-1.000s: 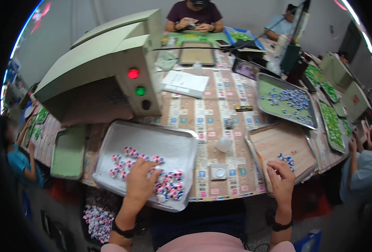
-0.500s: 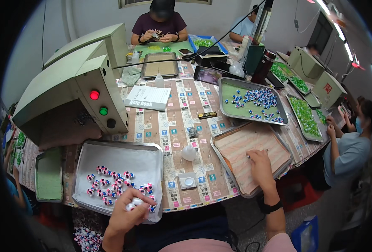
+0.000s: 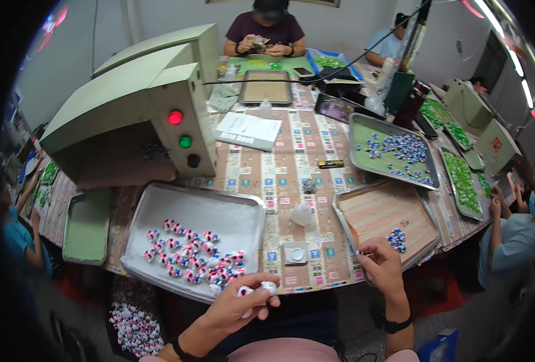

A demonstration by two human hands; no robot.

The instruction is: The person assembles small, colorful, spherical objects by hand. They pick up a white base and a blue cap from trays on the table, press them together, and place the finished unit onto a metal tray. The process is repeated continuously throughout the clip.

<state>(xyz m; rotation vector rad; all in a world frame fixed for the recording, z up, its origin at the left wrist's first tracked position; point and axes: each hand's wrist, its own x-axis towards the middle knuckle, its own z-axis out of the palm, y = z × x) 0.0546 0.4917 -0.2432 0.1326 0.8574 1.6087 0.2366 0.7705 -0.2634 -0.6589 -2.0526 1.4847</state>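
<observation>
Right now the left hand (image 3: 237, 308) is curled shut around a small white piece (image 3: 266, 287) with a pink-and-dark spot, pinched between thumb and fingertips just off the near table edge. At its 12 o'clock lies the grey tray (image 3: 237, 208), where a heap of like pieces (image 3: 195, 256) sits toward the near rim. The right hand (image 3: 379, 265) is closed in a fine pinch at the near-left corner of the wooden tray (image 3: 379, 211); what it grips is too small to tell. A small blue-and-white pile (image 3: 396, 236) lies at that hand's 1 o'clock. Between the two trays, at the left hand's 1 o'clock, stands a white square dish (image 3: 295, 253).

To my eye the step is taking one piece from the heap. It would go best with the grip light and high on the piece, spot turned up to view, and the wrist kept over the table so a slip lands on the tray, not the floor.
</observation>
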